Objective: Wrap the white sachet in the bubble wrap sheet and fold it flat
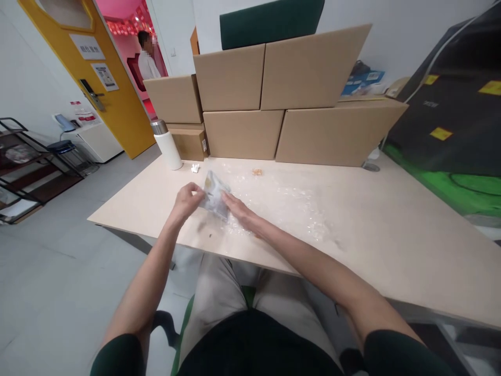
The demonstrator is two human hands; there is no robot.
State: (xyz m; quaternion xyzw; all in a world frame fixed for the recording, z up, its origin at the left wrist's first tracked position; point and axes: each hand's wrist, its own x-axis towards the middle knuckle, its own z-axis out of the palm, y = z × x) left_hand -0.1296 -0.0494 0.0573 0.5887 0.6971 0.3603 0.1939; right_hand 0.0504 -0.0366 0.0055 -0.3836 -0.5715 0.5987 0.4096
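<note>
At the near left part of the worktop [391, 224], just above its surface, the person is holding a small clear packet [214, 196] between both hands. The left hand [188, 197] is gripping the packet's left edge, its thumb and fingers pinching the film. The right hand [238, 209] is lying palm down with its fingers reaching onto the packet's right side. Its thumb is hidden, so I cannot tell whether its grip is closing around that edge or only pressing on top. The packet is tilting a little, with a yellowish patch showing near its upper left corner; its contents are too blurred to make out.

Clear plastic scraps [297, 203] are lying scattered on the worktop just beyond and to the right of the hands. A white bottle [167, 145] is standing upright at the far left, and cardboard boxes [242, 133] are sitting stacked along the far edge.

Film this thin is probably slippery and limp, so handling it well seems to be calling for fingertip pinches close to the edge on both sides. The packet would best be staying low over the worktop, with the two hands working evenly and the contents supported from below.
</note>
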